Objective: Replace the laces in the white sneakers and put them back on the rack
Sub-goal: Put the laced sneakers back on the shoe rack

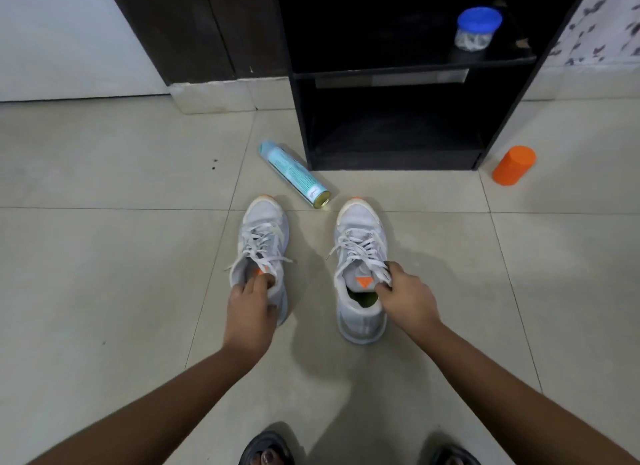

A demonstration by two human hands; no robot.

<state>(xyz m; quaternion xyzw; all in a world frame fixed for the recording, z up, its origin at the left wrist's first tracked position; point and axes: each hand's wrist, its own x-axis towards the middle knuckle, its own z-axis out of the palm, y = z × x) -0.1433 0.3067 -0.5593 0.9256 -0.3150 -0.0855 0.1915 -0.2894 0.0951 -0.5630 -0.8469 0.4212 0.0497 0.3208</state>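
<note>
Two white sneakers with orange toe tips and white laces stand on the tiled floor, toes pointing away from me. My left hand (250, 309) grips the collar of the left sneaker (264, 229), fingers hooked inside its opening. My right hand (407, 296) holds the collar and a lace end of the right sneaker (360, 229). Both shoes are laced, with the lace ends loose. The black shoe rack (391, 160) stands just beyond them; its lower shelf is dark and holds nothing I can make out.
A light-blue spray can (294, 174) lies on its side between the left sneaker and the rack. An orange cylinder (514, 165) stands right of the rack. A blue-lidded clear jar (477, 28) sits on the rack's upper shelf. My sandalled feet (268, 449) show at the bottom edge.
</note>
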